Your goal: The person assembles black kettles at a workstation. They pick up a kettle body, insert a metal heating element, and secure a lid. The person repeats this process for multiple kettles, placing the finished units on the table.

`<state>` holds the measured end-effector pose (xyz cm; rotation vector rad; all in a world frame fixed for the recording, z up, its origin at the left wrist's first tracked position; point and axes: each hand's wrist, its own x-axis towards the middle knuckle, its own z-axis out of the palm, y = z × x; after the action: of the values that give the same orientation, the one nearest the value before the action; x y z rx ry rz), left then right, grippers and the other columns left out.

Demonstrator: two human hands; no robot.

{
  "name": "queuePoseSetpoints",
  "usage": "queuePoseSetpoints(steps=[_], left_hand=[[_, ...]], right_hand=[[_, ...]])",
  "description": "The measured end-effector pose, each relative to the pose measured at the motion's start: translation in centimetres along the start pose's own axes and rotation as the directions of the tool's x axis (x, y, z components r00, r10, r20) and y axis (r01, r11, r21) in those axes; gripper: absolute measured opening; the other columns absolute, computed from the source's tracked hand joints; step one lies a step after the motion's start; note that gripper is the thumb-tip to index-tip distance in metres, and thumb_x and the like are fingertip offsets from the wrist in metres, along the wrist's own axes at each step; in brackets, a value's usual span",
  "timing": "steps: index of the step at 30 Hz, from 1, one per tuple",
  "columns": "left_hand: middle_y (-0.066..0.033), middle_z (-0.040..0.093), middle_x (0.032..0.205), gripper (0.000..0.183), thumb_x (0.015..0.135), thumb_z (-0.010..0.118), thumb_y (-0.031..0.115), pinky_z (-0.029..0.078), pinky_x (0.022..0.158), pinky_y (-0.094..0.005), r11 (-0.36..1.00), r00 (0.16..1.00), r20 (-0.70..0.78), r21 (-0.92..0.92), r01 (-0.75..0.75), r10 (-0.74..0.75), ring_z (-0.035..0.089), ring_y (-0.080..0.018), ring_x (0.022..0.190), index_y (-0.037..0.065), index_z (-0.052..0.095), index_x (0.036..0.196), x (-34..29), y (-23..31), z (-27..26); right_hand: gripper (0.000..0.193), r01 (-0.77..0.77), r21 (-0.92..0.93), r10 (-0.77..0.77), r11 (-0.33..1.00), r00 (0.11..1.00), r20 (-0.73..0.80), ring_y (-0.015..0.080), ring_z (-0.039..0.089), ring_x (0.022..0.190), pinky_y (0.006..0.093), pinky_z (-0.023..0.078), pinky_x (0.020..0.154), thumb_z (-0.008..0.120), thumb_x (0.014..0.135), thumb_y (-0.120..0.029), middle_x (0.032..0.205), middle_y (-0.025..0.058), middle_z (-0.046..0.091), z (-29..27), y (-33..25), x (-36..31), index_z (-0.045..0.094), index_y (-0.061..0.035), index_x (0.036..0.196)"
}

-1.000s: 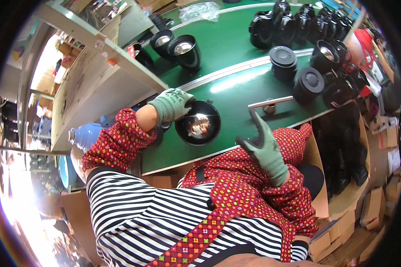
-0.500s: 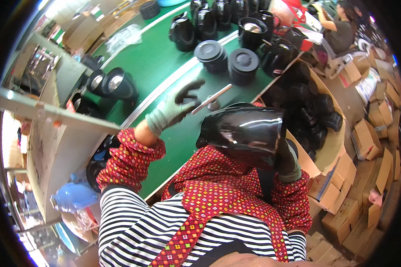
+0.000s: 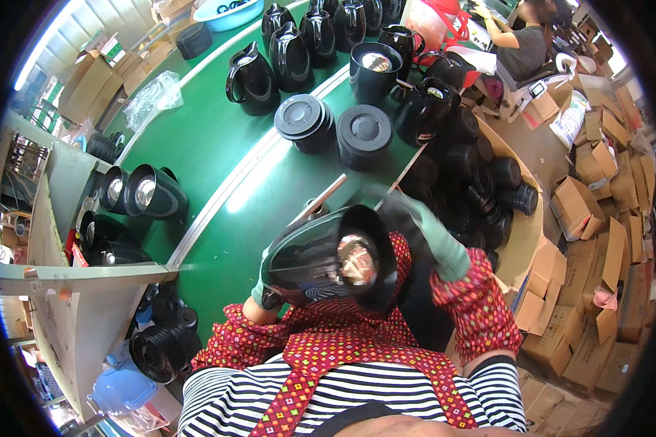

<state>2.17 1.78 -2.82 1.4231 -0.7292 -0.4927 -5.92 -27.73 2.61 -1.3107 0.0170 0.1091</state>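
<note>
I hold a glossy black kettle body (image 3: 306, 255) up close to my chest, tilted on its side, with its open mouth and the shiny metal plate inside turned toward me. My left hand (image 3: 264, 290), in a green glove, grips its lower left side. My right hand (image 3: 419, 229), also gloved in green, holds the rim on the right. Both sleeves are red patterned. The kettle hides most of my left fingers. Just beyond it, a thin metal tool (image 3: 321, 200) lies on the green belt table (image 3: 219, 146).
Two stacks of black lids (image 3: 302, 120) and several upright black kettles (image 3: 291, 51) stand farther along the belt. More kettle bodies (image 3: 153, 193) lie at the left by a grey shelf (image 3: 73, 306). A bin of black parts (image 3: 481, 182) and cardboard boxes (image 3: 583, 211) are on the right. Another person (image 3: 525, 36) sits far right.
The kettle body went from resting on the belt to being lifted by my right hand. My left hand has now joined it, and the kettle sits closer to my chest.
</note>
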Motion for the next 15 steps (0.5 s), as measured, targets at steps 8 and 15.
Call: queuePoseSetpoints(steps=[8, 15], left_hand=[[-0.0198, 0.059, 0.149, 0.066, 0.095, 0.077, 0.012, 0.052, 0.111, -0.0411, 0.996, 0.996, -0.006, 0.006, 0.087, -0.087, 0.063, -0.0285, 0.131, -0.005, 0.048, 0.152, -1.7, -0.8, -2.7], [-0.0197, 0.061, 0.147, 0.07, 0.093, 0.08, 0.014, 0.053, 0.109, -0.0409, 0.996, 0.997, 0.0, 0.035, 0.079, -0.079, 0.065, -0.0292, 0.128, -0.005, 0.049, 0.152, -1.8, -0.5, -3.6]], right_hand=[[0.108, -0.214, -0.962, -0.29, -0.171, 0.944, -0.158, 0.0553, 0.024, 0.153, 0.0644, 0.017, 0.124, 0.073, 0.073, -0.084, 0.168, 0.0367, 0.02, -4.1, 2.1, 17.8, 0.042, -0.0346, 0.163], [0.088, -0.193, -0.98, -0.533, 0.042, 0.826, -0.185, 0.0455, 0.043, 0.133, 0.0575, 0.036, 0.114, 0.082, 0.082, -0.053, 0.154, 0.026, 0.042, -4.5, 1.3, 15.6, 0.047, -0.0327, 0.161]])
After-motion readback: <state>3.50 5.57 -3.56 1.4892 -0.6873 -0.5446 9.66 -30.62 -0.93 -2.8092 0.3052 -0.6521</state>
